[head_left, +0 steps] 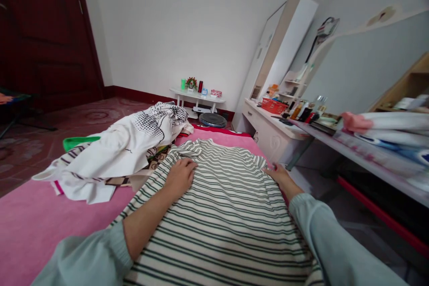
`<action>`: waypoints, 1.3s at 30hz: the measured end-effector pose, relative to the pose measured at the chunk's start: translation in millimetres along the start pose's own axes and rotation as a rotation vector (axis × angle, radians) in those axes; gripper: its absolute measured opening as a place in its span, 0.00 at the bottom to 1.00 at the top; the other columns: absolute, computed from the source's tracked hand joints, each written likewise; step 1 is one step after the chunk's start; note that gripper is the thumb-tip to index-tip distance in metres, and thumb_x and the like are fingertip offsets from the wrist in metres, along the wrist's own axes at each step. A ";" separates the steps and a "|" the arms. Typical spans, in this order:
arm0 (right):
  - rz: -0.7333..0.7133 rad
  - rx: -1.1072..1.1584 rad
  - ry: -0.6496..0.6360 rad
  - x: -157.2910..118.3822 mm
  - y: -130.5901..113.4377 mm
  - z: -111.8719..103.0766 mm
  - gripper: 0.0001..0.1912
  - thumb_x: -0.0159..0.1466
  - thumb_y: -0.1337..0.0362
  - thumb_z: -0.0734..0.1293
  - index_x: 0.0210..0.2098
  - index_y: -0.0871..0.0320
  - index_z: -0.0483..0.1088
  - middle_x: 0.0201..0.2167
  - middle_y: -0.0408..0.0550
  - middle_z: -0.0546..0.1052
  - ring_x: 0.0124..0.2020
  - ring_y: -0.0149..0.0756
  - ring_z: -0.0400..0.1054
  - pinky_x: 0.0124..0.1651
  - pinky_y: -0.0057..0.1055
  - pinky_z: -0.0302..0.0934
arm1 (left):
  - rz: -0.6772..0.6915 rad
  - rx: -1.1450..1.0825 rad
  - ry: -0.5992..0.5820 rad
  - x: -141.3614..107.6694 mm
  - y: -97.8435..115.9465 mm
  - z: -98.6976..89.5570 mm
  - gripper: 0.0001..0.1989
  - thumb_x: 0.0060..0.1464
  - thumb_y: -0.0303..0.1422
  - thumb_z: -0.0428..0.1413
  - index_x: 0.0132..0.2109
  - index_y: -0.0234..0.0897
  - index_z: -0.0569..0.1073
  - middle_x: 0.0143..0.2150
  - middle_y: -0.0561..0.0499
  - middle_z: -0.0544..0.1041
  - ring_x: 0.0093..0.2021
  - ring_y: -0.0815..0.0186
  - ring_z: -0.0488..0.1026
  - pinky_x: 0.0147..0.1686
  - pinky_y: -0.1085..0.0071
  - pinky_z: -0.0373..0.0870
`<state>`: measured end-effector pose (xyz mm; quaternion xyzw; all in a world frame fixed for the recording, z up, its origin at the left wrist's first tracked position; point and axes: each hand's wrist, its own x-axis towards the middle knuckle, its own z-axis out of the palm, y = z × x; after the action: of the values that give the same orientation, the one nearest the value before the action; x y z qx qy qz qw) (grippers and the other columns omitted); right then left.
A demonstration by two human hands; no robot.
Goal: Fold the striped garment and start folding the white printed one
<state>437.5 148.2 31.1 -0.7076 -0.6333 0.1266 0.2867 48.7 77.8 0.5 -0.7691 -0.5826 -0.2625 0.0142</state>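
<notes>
A cream shirt with dark green stripes (224,205) is spread out over a pink bed cover (20,223), its neckline at the far end. My left hand (181,176) rests on the shirt near its left shoulder, palm down, fingers loosely laid on the cloth. At the opposite side, my right hand (279,176) has its thumb and fingers closed on the edge of the shirt's right sleeve. Part of the right fingers is hidden. Both of my forearms, in pale grey-green sleeves, reach across the lower part of the shirt.
To the left lies a heap of clothes (124,138), mostly white, with a green piece (80,142). A dressing table (268,120) with a red basket (273,105) and bottles stands right. Nearer is a table (368,161) with folded textiles. A low white shelf (197,95) stands by the wall.
</notes>
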 end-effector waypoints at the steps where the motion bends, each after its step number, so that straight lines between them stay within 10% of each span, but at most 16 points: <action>1: -0.010 0.026 -0.043 3.4 -7.7 6.3 0.18 0.51 0.59 0.70 0.39 0.60 0.74 0.32 0.50 0.78 0.37 0.43 0.72 0.39 0.35 0.66 | -0.012 0.023 -0.001 -1.1 0.4 0.3 0.17 0.59 0.30 0.48 0.53 0.44 0.73 0.55 0.46 0.69 0.54 0.58 0.65 0.56 0.60 0.62; 4: -0.127 -0.018 -0.124 9.7 -25.3 12.1 0.14 0.50 0.63 0.70 0.36 0.60 0.76 0.33 0.47 0.78 0.37 0.41 0.72 0.41 0.32 0.64 | -0.093 0.116 0.006 -2.8 4.0 0.4 0.20 0.59 0.35 0.48 0.57 0.45 0.69 0.60 0.45 0.65 0.60 0.53 0.60 0.58 0.55 0.58; 9: 0.031 -0.488 0.328 12.2 -12.6 -19.9 0.16 0.59 0.66 0.60 0.45 0.58 0.74 0.43 0.57 0.74 0.42 0.46 0.70 0.40 0.36 0.62 | -0.147 0.193 -0.014 -2.3 6.8 5.2 0.26 0.60 0.37 0.46 0.64 0.40 0.61 0.63 0.41 0.62 0.65 0.51 0.55 0.62 0.54 0.52; 14: -0.023 -0.791 0.258 12.1 -11.8 -16.3 0.17 0.60 0.71 0.58 0.44 0.64 0.74 0.45 0.66 0.71 0.50 0.55 0.65 0.45 0.46 0.60 | -0.164 0.183 -0.018 -1.0 4.9 9.8 0.26 0.60 0.37 0.46 0.64 0.38 0.60 0.64 0.41 0.61 0.65 0.51 0.54 0.62 0.53 0.50; 18: -0.158 -0.531 0.209 20.4 -40.2 21.6 0.23 0.61 0.69 0.58 0.56 0.64 0.64 0.45 0.60 0.72 0.47 0.45 0.68 0.46 0.37 0.60 | -0.170 0.190 -0.036 -2.8 4.9 9.4 0.26 0.60 0.38 0.45 0.64 0.39 0.61 0.64 0.41 0.61 0.65 0.51 0.54 0.62 0.54 0.52; 25: 0.110 -0.244 0.039 49.1 -41.0 55.1 0.43 0.61 0.51 0.62 0.65 0.70 0.44 0.32 0.57 0.77 0.36 0.47 0.73 0.39 0.38 0.64 | -0.233 0.200 -0.080 33.7 2.8 -15.4 0.36 0.58 0.42 0.49 0.68 0.33 0.48 0.49 0.37 0.74 0.52 0.51 0.70 0.49 0.58 0.65; 32: 0.212 -0.082 -0.141 67.4 -32.5 50.8 0.25 0.57 0.58 0.67 0.51 0.64 0.67 0.18 0.48 0.74 0.20 0.39 0.70 0.25 0.31 0.63 | -0.519 -0.072 -0.194 101.7 -22.7 -13.9 0.27 0.44 0.35 0.62 0.53 0.33 0.70 0.47 0.35 0.77 0.51 0.46 0.72 0.47 0.57 0.68; 39: 0.268 0.025 -0.076 72.2 -31.5 53.4 0.15 0.57 0.63 0.64 0.40 0.67 0.72 0.20 0.53 0.76 0.19 0.38 0.70 0.23 0.30 0.63 | -0.643 -0.411 -0.089 113.4 -47.2 -1.7 0.16 0.60 0.29 0.45 0.54 0.29 0.65 0.31 0.44 0.79 0.29 0.64 0.77 0.31 0.70 0.73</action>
<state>394.5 232.3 19.3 -0.7769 -0.5419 0.1982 0.2519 26.2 193.2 36.2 -0.5446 -0.7292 -0.3313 -0.2488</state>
